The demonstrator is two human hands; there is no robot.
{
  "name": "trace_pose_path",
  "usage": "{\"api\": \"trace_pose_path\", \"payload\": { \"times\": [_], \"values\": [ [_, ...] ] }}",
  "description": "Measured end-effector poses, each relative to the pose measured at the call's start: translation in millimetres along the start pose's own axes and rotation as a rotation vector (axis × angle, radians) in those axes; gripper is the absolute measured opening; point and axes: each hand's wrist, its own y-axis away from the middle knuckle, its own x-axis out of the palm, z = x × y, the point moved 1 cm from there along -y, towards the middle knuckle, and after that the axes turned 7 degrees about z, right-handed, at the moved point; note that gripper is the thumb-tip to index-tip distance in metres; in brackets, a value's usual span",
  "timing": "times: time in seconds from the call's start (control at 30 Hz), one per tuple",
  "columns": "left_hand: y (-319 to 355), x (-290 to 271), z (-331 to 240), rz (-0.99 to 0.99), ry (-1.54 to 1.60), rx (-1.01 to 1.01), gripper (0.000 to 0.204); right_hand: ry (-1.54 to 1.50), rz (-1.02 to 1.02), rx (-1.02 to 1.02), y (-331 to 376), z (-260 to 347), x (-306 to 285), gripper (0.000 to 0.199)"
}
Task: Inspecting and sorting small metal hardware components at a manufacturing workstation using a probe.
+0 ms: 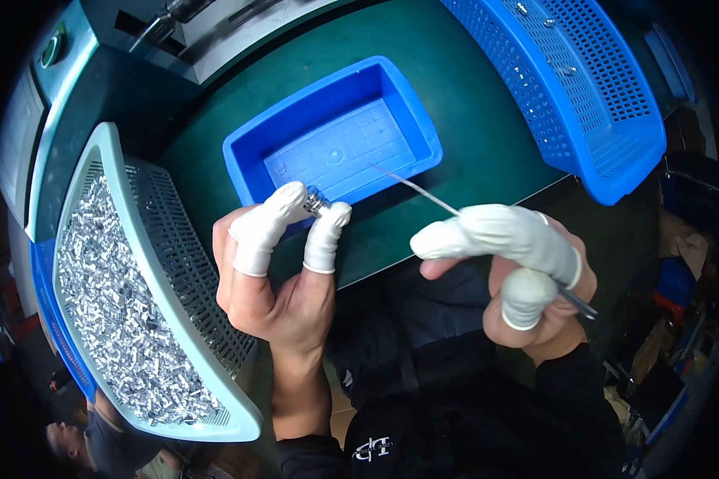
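My left hand, with white finger cots on its fingertips, pinches a small shiny metal fitting between thumb and finger. The fitting is held just over the near rim of a blue plastic tub, which has no parts visible inside. My right hand, also in white finger cots, closes round a slim metal tool. Its thin tip points left toward the tub, and its dark grey rear end sticks out below the hand. Whether it is tweezers or a pick I cannot tell. Tool tip and fitting are apart.
At left a pale green basket is heaped with small silvery metal parts. A blue perforated basket with a few metal pieces stands at far right on the green table. A machine fills the back left; another person shows lower left.
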Motion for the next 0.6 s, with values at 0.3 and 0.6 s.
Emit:
{"api": "trace_pose_path", "payload": {
  "times": [0.3,0.6],
  "values": [
    [-7.0,12.9,16.6,-0.057,-0.082,0.057,0.037,-0.104,-0.083,-0.221,-0.9,-19.2,16.0,0.031],
    [-5.4,19.6,27.8,-0.107,-0.035,0.094,0.036,0.014,-0.085,-0.114,-8.9,-21.3,26.1,0.030]
  ]
}}
